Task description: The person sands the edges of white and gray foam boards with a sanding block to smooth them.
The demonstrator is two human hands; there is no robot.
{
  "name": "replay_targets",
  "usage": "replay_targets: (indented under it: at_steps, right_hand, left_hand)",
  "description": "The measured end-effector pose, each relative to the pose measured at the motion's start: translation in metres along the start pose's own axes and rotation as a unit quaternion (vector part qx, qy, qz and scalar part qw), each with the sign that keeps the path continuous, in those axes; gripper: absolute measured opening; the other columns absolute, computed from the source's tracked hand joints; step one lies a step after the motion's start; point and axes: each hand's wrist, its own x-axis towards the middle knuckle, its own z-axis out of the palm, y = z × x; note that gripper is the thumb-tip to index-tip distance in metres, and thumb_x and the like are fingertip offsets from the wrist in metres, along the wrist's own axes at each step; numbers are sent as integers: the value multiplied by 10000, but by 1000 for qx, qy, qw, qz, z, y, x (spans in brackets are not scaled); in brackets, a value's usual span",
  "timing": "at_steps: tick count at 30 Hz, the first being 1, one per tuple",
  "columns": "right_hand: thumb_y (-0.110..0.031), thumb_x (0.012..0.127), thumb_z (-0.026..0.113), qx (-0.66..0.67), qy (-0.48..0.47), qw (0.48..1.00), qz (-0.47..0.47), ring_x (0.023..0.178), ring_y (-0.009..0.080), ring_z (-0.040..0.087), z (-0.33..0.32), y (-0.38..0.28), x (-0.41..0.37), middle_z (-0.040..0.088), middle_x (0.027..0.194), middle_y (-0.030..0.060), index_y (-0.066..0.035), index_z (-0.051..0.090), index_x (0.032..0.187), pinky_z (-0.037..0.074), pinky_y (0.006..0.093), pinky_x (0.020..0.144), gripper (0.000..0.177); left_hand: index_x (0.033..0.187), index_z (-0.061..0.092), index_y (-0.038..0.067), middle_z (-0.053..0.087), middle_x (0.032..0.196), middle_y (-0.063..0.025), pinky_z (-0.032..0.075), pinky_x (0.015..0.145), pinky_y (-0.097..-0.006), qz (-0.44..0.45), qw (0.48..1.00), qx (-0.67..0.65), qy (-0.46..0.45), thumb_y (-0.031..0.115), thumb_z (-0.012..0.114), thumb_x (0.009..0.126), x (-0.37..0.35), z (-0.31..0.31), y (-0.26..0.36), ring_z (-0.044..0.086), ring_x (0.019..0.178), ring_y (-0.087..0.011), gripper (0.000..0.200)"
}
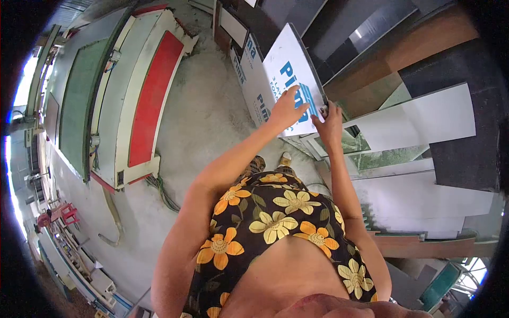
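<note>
A white board [275, 58] with blue "Pima" lettering stands upright in front of me, among other boards. My left hand [288, 109] lies against its printed face, fingers spread and pointing up and to the right. At the board's right edge is my right hand [330, 123], its thumb on the printed side and its fingers bent round the edge, gripping it. Behind and left of this board, another white printed board [249, 90] leans with similar lettering.
Dark and white sheets [419, 119] lean in stacks along the right. At the left stands a large machine with a red panel [156, 100], cables [163, 193] trailing at its foot. Grey concrete floor [204, 100] runs between. A red stool [69, 214] is at far left.
</note>
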Motion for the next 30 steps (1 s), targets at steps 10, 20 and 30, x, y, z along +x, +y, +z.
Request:
replay_targets:
  at_steps: [10,20,30]
  right_hand:
    - [32,788,461,190,-200,951,-143,809,329,561,-32,-4,-25,547,979,194,16,505,1237,456,331,737,451]
    - [-51,775,509,338,-348,857,-175,743,160,564,-11,-3,-28,621,995,120,-52,513,1272,481,287,721,496]
    - [-103,834,620,216,-160,931,-248,842,130,592,18,-92,3,648,979,76,5,601,1041,477,296,721,234]
  left_hand:
    - [1357,328,-23,433,1306,-255,354,1001,-400,-29,982,-101,154,246,569,854,-86,70,2,456,1192,-366,620]
    - [1380,236,-53,402,1307,-289,327,1014,-433,-34,962,-9,272,225,578,856,-118,66,3,394,1217,-421,685]
    - [1410,159,-17,384,1306,-287,346,1012,-451,-122,961,40,246,73,545,766,-145,21,-26,390,1215,-420,756]
